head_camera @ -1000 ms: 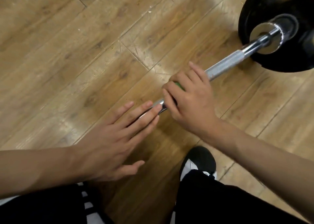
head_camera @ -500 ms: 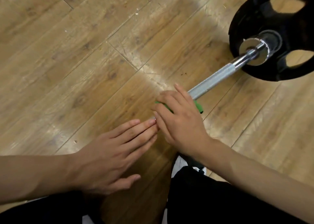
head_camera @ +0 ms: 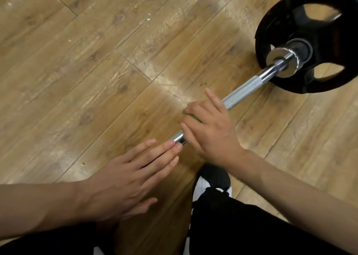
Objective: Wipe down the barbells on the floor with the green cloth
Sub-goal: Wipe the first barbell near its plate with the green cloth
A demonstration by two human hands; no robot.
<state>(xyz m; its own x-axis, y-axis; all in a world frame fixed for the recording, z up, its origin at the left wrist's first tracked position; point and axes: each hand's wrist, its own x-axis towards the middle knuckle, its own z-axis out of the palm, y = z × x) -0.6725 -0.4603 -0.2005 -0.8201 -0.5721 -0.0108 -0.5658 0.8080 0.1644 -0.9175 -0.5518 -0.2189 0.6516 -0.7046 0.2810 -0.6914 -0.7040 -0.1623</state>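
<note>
Right hand (head_camera: 211, 131), centre frame, clasped green cloth (head_camera: 190, 117) round barbell shaft (head_camera: 242, 90); left hand (head_camera: 131, 173), lower left, lay flat-fingered on it. Risk: shaft might roll under wiping, pinching that hand.

a brown wood-grain plank floor (head_camera: 77, 84), scuffed to a pale patch (head_camera: 170, 84) near its middle, carries a chrome steel barbell (head_camera: 244, 89) that runs diagonally toward the upper right, where its round black weight plate (head_camera: 329, 41) with cut-out grips stands on edge on the boards. small pale crumbs (head_camera: 148, 19) dot the planks at upper centre, one tan speck (head_camera: 83, 163) lies at left, and a black-and-white shoe (head_camera: 215, 177) is planted at lower centre.
</note>
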